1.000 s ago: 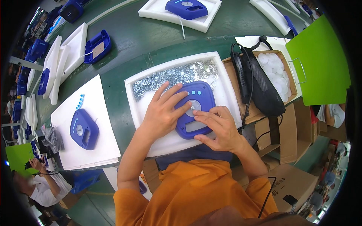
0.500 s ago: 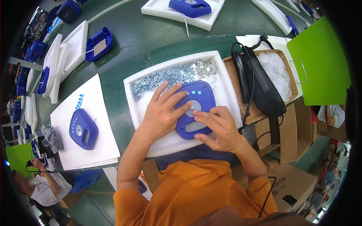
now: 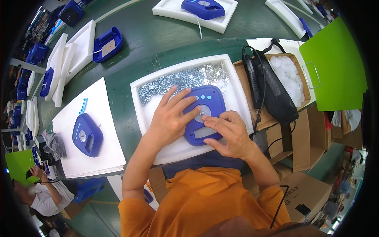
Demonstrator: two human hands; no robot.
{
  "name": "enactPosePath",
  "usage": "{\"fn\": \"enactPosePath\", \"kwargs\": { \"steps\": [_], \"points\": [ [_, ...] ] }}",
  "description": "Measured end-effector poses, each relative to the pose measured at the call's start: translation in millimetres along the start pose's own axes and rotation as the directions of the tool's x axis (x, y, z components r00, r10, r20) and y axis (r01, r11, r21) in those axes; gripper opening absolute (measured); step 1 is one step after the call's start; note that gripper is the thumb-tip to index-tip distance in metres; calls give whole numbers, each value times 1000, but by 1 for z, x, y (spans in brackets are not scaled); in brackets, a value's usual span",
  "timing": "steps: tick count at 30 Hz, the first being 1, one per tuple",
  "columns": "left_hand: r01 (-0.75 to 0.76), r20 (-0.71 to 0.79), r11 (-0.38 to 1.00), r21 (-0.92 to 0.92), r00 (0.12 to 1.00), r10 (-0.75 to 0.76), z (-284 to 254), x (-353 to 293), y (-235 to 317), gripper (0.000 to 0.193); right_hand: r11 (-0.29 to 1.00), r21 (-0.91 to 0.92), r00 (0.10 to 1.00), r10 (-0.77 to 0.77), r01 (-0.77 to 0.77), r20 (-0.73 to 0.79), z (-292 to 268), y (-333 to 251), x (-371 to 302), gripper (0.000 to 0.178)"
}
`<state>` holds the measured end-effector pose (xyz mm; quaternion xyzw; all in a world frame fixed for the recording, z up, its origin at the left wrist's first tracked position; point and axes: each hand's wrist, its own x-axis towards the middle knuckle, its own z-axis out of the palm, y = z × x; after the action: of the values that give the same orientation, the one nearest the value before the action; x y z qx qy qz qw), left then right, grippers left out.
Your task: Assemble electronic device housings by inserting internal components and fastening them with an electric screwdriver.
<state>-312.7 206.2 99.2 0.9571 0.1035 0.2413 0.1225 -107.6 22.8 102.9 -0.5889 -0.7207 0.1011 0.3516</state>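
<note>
A blue plastic housing (image 3: 215, 103) with light-blue buttons, a grey round disc (image 3: 205, 111) and a handle-like cutout lies in a white foam tray (image 3: 158, 158). My left hand (image 3: 169, 119) rests on its left side, fingers spread, the index fingertip at the disc. From the right, my right hand (image 3: 233, 134) reaches over the housing with index and middle fingers stretched to the disc's centre. Its thumb stands apart near the lower edge. Any small part under the fingertips is hidden. Behind the housing, many small metal nuts and washers (image 3: 169, 87) fill the tray's far side.
A second blue housing (image 3: 87, 136) lies on white sheets (image 3: 106, 158) at left. On the right are a black mesh pouch (image 3: 272, 91), a cardboard box (image 3: 307, 93) of translucent discs and a green panel (image 3: 335, 71). Foam trays (image 3: 169, 14) with blue parts sit beyond.
The foam tray and blue parts on the far surface have shifted slightly to the right. My hands and the housing stay almost exactly in place.
</note>
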Motion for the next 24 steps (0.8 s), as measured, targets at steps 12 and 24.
{"fn": "enactPosePath", "kwargs": {
  "steps": [12, 24],
  "points": [
    [-52, 9, 992, -111, 999, 54, -7, -1, -6, 39, 988, 157, 996, 10, 5, -94, -8, 8, 11, 42],
    [-69, -19, 994, -88, 998, 67, -2, -6, -2, 32, 495, -620, 765, 573, -609, -294, -54, 105, 35, 49]
  ]
}}
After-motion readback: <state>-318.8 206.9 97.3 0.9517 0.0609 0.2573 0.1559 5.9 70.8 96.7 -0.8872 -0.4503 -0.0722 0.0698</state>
